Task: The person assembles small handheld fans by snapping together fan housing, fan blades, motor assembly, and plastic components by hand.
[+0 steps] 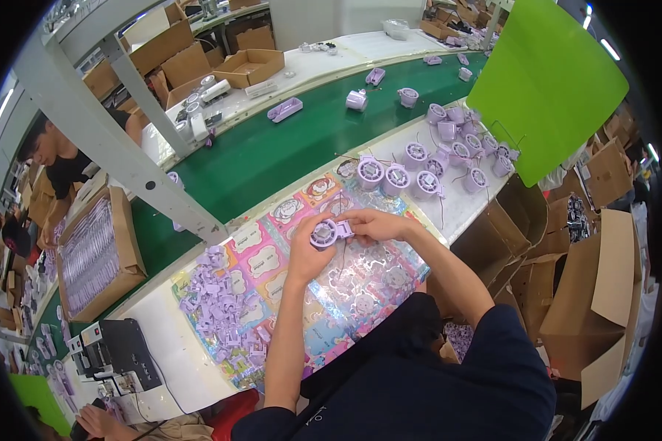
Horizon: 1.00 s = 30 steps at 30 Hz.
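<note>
Over the colourful patterned mat (320, 334), my left hand (307, 253) is wrapped round a lilac fan housing (324, 234) with a round spoked face. My right hand (371, 224) pinches a small lilac plastic piece (343, 230) against the housing's side. Thin wires hang below the two parts. A heap of small lilac plastic pieces (217, 301) lies on the mat, left of my left forearm. Several more lilac fan housings (396, 178) with loose wires stand on the white table beyond my right hand.
A green conveyor belt (316, 125) runs beyond the mat, carrying lilac parts. A grey metal post (125, 132) rises at left, near a carton (136, 250) of lilac pieces and a black machine (118, 356). A green panel (548, 88) and cardboard boxes (592, 309) stand at right. Other people work at left.
</note>
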Each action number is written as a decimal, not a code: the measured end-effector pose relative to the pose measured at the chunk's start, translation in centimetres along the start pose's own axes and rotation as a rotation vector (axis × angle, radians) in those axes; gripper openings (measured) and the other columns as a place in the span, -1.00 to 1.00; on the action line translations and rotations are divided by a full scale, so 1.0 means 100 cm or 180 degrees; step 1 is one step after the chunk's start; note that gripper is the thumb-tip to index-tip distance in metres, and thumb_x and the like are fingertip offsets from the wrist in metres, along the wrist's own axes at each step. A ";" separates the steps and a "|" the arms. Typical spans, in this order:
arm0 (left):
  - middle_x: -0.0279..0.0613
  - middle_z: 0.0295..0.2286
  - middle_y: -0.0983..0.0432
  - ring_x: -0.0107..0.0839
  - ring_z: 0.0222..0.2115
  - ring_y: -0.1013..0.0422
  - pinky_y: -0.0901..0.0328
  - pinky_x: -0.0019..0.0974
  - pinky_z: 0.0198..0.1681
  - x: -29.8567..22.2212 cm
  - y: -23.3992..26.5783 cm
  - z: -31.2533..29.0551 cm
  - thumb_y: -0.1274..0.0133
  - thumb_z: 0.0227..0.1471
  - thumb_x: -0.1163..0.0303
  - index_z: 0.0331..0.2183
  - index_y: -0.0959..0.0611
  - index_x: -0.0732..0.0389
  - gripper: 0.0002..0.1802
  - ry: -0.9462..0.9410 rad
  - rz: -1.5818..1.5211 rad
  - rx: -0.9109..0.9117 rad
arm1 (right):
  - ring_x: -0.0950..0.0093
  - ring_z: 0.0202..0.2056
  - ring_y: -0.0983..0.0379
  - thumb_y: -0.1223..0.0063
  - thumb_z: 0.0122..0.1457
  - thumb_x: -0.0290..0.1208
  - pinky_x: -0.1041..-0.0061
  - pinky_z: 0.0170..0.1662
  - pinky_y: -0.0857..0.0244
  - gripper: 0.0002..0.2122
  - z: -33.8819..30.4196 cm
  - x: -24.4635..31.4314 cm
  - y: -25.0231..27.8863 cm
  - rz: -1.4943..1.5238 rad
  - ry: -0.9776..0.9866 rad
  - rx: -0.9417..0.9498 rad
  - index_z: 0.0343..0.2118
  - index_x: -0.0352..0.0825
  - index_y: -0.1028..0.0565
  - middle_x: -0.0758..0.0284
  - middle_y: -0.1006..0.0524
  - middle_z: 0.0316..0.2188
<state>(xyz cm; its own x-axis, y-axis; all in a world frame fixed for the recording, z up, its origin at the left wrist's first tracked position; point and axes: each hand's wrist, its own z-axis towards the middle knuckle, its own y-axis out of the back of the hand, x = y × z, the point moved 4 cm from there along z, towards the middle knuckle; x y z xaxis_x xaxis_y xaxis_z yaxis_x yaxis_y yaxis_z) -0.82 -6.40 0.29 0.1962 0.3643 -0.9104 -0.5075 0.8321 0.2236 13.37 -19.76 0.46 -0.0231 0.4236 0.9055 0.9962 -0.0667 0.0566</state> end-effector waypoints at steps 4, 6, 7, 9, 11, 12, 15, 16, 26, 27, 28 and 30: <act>-0.05 -0.14 -0.51 -0.09 -0.09 -0.47 -0.34 -0.18 0.02 0.001 -0.005 -0.001 -0.22 -0.31 0.57 -0.03 -0.58 0.23 -0.35 -0.0017 0.0126 -0.0089 | 0.60 -0.35 -0.49 0.23 0.39 -0.48 0.57 -0.27 -0.41 -0.60 0.004 0.000 -0.002 0.0012 0.0181 -0.0510 0.27 -0.22 -0.34 0.37 -0.54 -0.27; -0.06 -0.11 -0.49 -0.07 -0.06 -0.45 -0.34 -0.14 0.03 -0.001 -0.007 -0.002 -0.27 -0.30 0.54 -0.02 -0.55 0.21 -0.34 -0.0052 0.0384 -0.0201 | 0.56 -0.31 -0.53 0.24 0.41 -0.41 0.53 -0.14 -0.50 -0.64 0.000 0.011 -0.006 0.0337 0.0351 -0.0723 0.22 -0.26 -0.38 0.33 -0.54 -0.27; -0.06 -0.11 -0.49 -0.07 -0.06 -0.45 -0.34 -0.14 0.03 -0.002 -0.006 -0.003 -0.27 -0.30 0.54 -0.02 -0.55 0.21 -0.34 -0.0043 0.0385 -0.0213 | 0.56 -0.31 -0.53 0.24 0.41 -0.41 0.53 -0.14 -0.50 -0.64 0.000 0.012 -0.007 0.0333 0.0346 -0.0710 0.22 -0.26 -0.38 0.33 -0.54 -0.27; -0.07 -0.10 -0.49 -0.07 -0.05 -0.45 -0.33 -0.13 0.04 -0.003 -0.007 -0.002 -0.30 -0.29 0.54 -0.06 -0.54 0.23 -0.37 -0.0041 0.0245 -0.0271 | 0.57 -0.30 -0.53 0.16 0.41 -0.40 0.54 -0.16 -0.48 -0.68 -0.002 0.016 -0.006 0.0123 0.0526 -0.0794 0.17 -0.31 -0.37 0.34 -0.53 -0.29; -0.07 -0.10 -0.49 -0.12 -0.07 -0.46 -0.34 -0.17 0.02 -0.004 -0.010 -0.003 -0.33 -0.24 0.52 -0.10 -0.53 0.24 -0.44 0.0000 0.0085 -0.0296 | 0.58 -0.30 -0.51 0.11 0.39 -0.43 0.56 -0.19 -0.46 -0.70 0.000 0.010 -0.007 0.0139 0.0640 -0.0966 0.14 -0.32 -0.37 0.35 -0.52 -0.30; -0.07 -0.10 -0.50 -0.18 -0.09 -0.47 -0.35 -0.20 0.01 -0.004 -0.011 -0.003 -0.35 -0.19 0.50 -0.14 -0.52 0.25 -0.49 0.0043 -0.0073 -0.0316 | 0.60 -0.31 -0.50 0.05 0.37 -0.45 0.58 -0.22 -0.44 -0.71 0.001 0.007 -0.006 0.0161 0.0754 -0.1140 0.11 -0.34 -0.36 0.36 -0.52 -0.31; -0.07 -0.12 -0.51 -0.33 -0.13 -0.47 -0.35 -0.31 -0.02 0.009 -0.013 -0.005 -0.34 -0.05 0.46 -0.18 -0.48 0.26 -0.58 0.0343 -0.1064 -0.0423 | 0.64 -0.34 -0.46 -0.04 0.32 -0.50 0.60 -0.28 -0.38 -0.71 0.006 0.010 -0.011 0.0182 0.1047 -0.1133 0.07 -0.36 -0.35 0.38 -0.51 -0.34; -0.08 -0.13 -0.52 -0.43 -0.16 -0.46 -0.36 -0.38 -0.08 0.014 -0.012 -0.007 -0.26 0.08 0.47 -0.20 -0.46 0.26 -0.69 0.0351 -0.1331 -0.0565 | 0.64 -0.34 -0.46 -0.04 0.32 -0.50 0.60 -0.28 -0.38 -0.71 0.008 0.011 -0.013 0.0180 0.1051 -0.1112 0.07 -0.36 -0.35 0.38 -0.51 -0.34; -0.31 -0.40 -0.58 -0.59 -0.38 -0.44 -0.30 -0.49 -0.31 0.013 -0.002 -0.013 -0.10 0.19 0.47 -0.29 -0.67 0.37 -0.85 0.1055 -0.1825 -0.1330 | 0.71 -0.38 -0.41 -0.09 0.31 -0.45 0.66 -0.31 -0.32 -0.78 0.020 0.045 -0.030 -0.0549 0.1404 -0.1410 -0.03 -0.39 -0.49 0.45 -0.50 -0.39; -0.31 -0.40 -0.58 -0.59 -0.38 -0.44 -0.30 -0.49 -0.31 0.015 -0.001 -0.014 -0.10 0.19 0.47 -0.29 -0.67 0.37 -0.85 0.1063 -0.1830 -0.1342 | 0.71 -0.38 -0.40 -0.10 0.30 -0.45 0.67 -0.31 -0.31 -0.79 0.021 0.050 -0.032 -0.0398 0.1425 -0.1361 -0.05 -0.39 -0.51 0.46 -0.50 -0.39; -0.31 -0.39 -0.58 -0.59 -0.39 -0.43 -0.30 -0.49 -0.31 0.019 0.001 -0.015 -0.10 0.17 0.48 -0.29 -0.67 0.36 -0.86 0.1028 -0.2094 -0.1465 | 0.71 -0.38 -0.40 -0.10 0.30 -0.45 0.67 -0.31 -0.31 -0.79 0.021 0.054 -0.033 -0.0399 0.1413 -0.1351 -0.05 -0.39 -0.51 0.46 -0.50 -0.39; -0.32 -0.42 -0.56 -0.58 -0.43 -0.42 -0.28 -0.48 -0.35 0.019 0.006 -0.016 -0.11 0.15 0.48 -0.33 -0.68 0.33 -0.88 0.0964 -0.2327 -0.1682 | 0.72 -0.39 -0.39 -0.10 0.30 -0.44 0.67 -0.30 -0.31 -0.77 0.023 0.064 -0.038 -0.0636 0.1378 -0.1180 -0.02 -0.38 -0.52 0.46 -0.51 -0.38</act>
<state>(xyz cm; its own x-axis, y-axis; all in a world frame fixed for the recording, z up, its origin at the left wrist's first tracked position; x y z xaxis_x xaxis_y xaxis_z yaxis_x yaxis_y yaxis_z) -2.07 -5.88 -1.88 0.4272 -0.3573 -0.8306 -0.6735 0.4871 -0.5560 9.64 -14.73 5.10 -0.3166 0.0592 0.9467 0.8750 -0.3670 0.3156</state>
